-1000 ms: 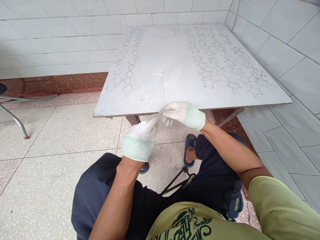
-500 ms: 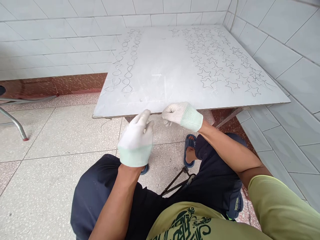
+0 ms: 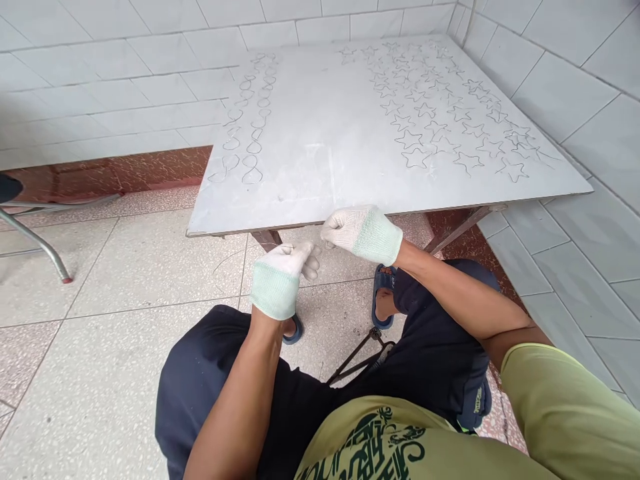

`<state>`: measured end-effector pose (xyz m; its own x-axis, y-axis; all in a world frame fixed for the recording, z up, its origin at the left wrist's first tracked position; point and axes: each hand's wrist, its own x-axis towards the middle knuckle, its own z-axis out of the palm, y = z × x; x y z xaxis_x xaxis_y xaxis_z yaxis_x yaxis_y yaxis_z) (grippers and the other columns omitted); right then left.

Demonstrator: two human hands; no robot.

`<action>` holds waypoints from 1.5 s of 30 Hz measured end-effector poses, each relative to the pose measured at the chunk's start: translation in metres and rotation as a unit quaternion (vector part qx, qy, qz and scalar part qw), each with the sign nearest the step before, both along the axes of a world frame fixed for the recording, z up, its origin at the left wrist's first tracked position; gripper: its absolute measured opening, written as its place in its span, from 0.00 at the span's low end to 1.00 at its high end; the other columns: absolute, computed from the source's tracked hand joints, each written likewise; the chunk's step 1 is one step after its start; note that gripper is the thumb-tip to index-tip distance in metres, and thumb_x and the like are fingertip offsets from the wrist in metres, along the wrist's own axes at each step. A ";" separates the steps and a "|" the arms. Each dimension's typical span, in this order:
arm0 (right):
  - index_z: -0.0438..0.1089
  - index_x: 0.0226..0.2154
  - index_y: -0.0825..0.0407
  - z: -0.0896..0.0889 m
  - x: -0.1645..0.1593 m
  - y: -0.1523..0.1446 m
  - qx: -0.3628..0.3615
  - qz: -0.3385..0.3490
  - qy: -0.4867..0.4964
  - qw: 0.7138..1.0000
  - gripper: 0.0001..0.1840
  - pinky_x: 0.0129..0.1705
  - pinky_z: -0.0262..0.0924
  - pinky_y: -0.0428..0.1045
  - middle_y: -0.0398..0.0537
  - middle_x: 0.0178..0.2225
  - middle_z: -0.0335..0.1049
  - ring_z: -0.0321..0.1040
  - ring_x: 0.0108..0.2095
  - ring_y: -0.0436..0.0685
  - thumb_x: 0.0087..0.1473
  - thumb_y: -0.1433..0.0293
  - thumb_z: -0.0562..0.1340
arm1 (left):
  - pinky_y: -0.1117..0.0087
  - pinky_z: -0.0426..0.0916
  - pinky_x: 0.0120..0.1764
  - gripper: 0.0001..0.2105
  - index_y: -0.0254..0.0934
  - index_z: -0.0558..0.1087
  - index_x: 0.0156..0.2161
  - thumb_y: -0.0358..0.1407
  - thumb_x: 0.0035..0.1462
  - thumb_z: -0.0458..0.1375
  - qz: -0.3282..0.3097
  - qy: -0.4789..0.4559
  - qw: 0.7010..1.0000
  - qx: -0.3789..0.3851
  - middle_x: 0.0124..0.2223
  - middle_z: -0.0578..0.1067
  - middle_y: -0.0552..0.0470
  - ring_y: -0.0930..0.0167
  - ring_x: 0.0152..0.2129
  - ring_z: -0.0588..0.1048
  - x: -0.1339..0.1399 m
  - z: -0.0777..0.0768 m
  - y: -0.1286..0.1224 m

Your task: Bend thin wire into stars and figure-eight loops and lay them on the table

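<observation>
My left hand [image 3: 283, 273], in a white glove with a pale green cuff, is closed in front of the board's near edge. From its fingers a thin wire [image 3: 240, 251] curves out leftward over the floor. Close beside it, my right hand [image 3: 363, 233], gloved alike, is pinched shut at the board's edge. The wire between the two hands is too fine to follow clearly, and the right fingertips hide what lies in them. Star-shaped wire pieces [image 3: 415, 158] lie on the right of the white board, and looped figure-eight wire pieces [image 3: 251, 175] stand in columns on its left.
The white board [image 3: 305, 193] rests on a dark support [image 3: 457, 227] against tiled walls. A metal chair leg [image 3: 50, 253] stands on the floor at left. My knees and sandalled feet are below the board, with a dark metal frame [image 3: 355, 360] between them.
My left hand has turned over and dropped slightly, its fingers now pointing right. More of the wire shows at its left. The right hand stays nearly in place, and the view has shifted a little.
</observation>
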<state>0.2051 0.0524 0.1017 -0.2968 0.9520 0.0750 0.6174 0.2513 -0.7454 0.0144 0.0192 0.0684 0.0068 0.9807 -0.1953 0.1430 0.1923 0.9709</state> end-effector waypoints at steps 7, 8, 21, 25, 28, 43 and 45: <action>0.76 0.25 0.52 -0.013 0.000 0.002 0.032 0.034 -0.034 0.998 0.13 0.38 0.57 0.47 0.42 0.28 0.76 0.70 0.30 0.51 0.61 0.71 0.63 | 0.70 0.58 0.22 0.11 0.38 0.73 0.25 0.43 0.49 0.64 -0.009 -0.040 0.997 -0.062 0.15 0.66 0.57 0.74 0.14 0.64 0.001 -0.012 0.005; 0.76 0.25 0.52 -0.013 0.000 0.002 0.030 0.036 -0.035 0.998 0.13 0.38 0.57 0.47 0.42 0.28 0.76 0.69 0.30 0.51 0.61 0.72 0.63 | 0.71 0.56 0.21 0.10 0.39 0.72 0.24 0.42 0.48 0.64 -0.013 -0.040 0.997 -0.071 0.15 0.66 0.57 0.75 0.13 0.62 0.002 -0.012 0.005; 0.75 0.23 0.52 -0.023 -0.007 0.003 0.002 0.045 -0.009 0.999 0.14 0.37 0.57 0.48 0.43 0.27 0.76 0.71 0.31 0.51 0.59 0.75 0.63 | 0.70 0.48 0.20 0.12 0.41 0.65 0.19 0.37 0.44 0.64 -0.037 0.000 0.991 -0.128 0.13 0.60 0.58 0.76 0.13 0.56 0.013 -0.007 0.011; 0.78 0.25 0.52 -0.013 -0.002 0.005 -0.052 0.044 0.048 0.997 0.13 0.37 0.61 0.46 0.42 0.29 0.79 0.75 0.33 0.51 0.59 0.73 0.63 | 0.68 0.56 0.22 0.13 0.41 0.67 0.22 0.44 0.53 0.61 -0.065 -0.112 0.986 -0.101 0.14 0.59 0.58 0.74 0.14 0.57 0.011 -0.004 0.005; 0.79 0.25 0.52 -0.008 0.000 0.002 -0.059 0.037 0.075 0.995 0.13 0.39 0.64 0.46 0.42 0.29 0.81 0.77 0.34 0.51 0.59 0.73 0.63 | 0.69 0.55 0.23 0.14 0.40 0.68 0.24 0.45 0.55 0.60 -0.072 -0.171 0.978 -0.094 0.15 0.59 0.58 0.75 0.14 0.57 0.011 -0.004 0.001; 0.82 0.26 0.53 -0.003 0.000 0.004 -0.102 0.011 0.084 0.991 0.12 0.36 0.65 0.44 0.42 0.28 0.82 0.77 0.32 0.50 0.60 0.71 0.66 | 0.69 0.61 0.22 0.19 0.35 0.78 0.32 0.51 0.52 0.69 -0.002 -0.165 0.985 -0.054 0.18 0.67 0.58 0.74 0.14 0.64 0.003 -0.015 0.006; 0.82 0.28 0.53 -0.002 0.001 0.003 -0.106 0.009 0.081 0.991 0.12 0.36 0.66 0.44 0.43 0.28 0.82 0.77 0.31 0.49 0.61 0.70 0.66 | 0.69 0.65 0.23 0.22 0.34 0.80 0.36 0.53 0.48 0.72 0.016 -0.182 0.983 -0.029 0.22 0.73 0.56 0.74 0.15 0.68 -0.003 -0.017 0.010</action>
